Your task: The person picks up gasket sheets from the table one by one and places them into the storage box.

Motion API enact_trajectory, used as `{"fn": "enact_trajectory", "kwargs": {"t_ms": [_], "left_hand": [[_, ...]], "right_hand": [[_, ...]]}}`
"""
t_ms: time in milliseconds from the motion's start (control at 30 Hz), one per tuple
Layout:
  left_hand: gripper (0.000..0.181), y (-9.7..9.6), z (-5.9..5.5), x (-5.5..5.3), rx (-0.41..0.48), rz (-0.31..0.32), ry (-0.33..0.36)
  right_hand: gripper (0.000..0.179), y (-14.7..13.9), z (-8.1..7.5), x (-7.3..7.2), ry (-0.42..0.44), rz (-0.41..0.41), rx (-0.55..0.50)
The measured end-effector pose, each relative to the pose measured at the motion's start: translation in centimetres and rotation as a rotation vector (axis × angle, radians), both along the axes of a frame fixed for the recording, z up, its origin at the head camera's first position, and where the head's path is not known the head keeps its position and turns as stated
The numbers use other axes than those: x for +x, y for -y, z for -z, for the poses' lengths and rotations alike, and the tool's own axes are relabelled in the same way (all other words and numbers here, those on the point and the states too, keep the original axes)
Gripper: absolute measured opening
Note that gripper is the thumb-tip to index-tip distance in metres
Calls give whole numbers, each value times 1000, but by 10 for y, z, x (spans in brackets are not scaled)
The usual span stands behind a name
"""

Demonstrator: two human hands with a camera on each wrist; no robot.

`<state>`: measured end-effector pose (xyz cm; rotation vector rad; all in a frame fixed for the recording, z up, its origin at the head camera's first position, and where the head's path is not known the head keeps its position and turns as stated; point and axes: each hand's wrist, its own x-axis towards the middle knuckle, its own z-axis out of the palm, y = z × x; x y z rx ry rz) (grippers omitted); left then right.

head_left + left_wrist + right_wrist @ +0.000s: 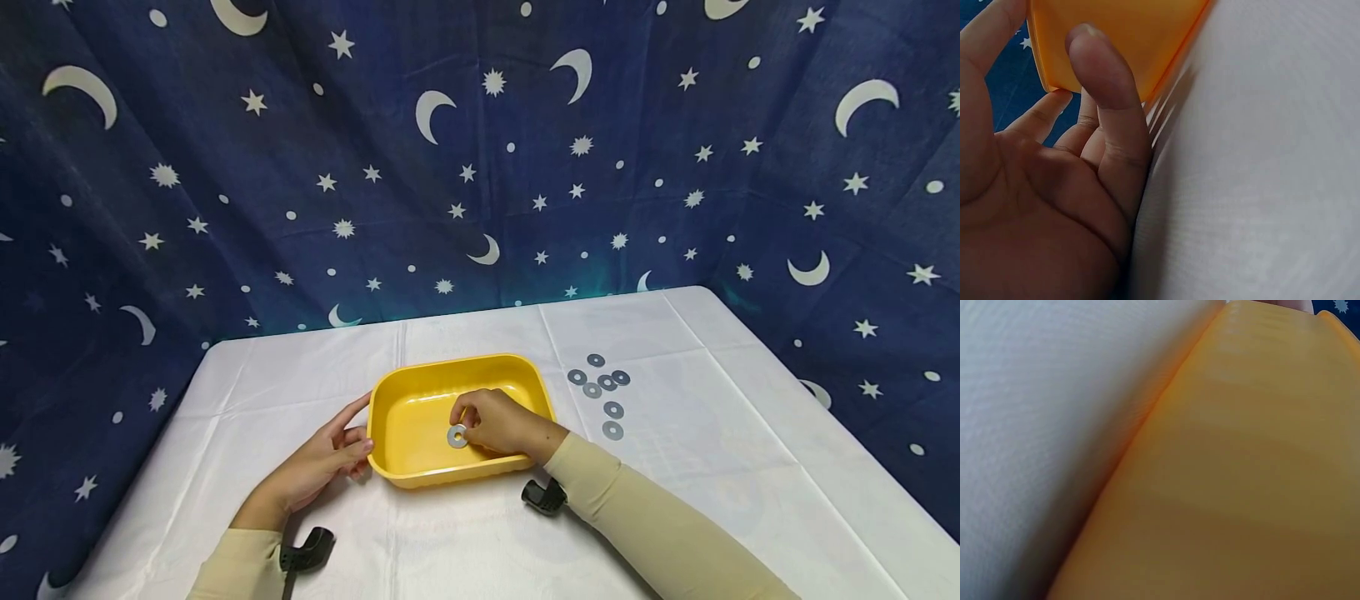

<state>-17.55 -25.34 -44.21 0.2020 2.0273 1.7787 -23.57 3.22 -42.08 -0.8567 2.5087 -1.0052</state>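
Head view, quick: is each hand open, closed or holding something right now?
Left hand: open, touching the yellow tray at its left end.
Right hand: closed, pinching a metal washer within the tray's outline.

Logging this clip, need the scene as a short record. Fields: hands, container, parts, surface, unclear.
left hand: touching the left end of the yellow tray
right hand: inside the tray, pinching one washer
container: yellow tray, upright
loose parts: seven flat washers, right of the tray
surface: white tablecloth
backdrop: dark blue cloth, moons and stars
unclear: whether the pinched washer touches the tray floor
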Motion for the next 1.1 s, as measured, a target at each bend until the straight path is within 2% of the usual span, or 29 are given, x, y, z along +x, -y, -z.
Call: {"fn": "enact_trajectory", "kwargs": {"t_ms": [533, 1100], "left_hand": [[69, 0, 0, -1, -38, -19, 20], [69, -1, 1, -1, -19, -34, 31]], "right_hand": [[18, 0, 1, 0, -16, 2, -2], [13, 1, 0, 0, -38, 22, -18]]}}
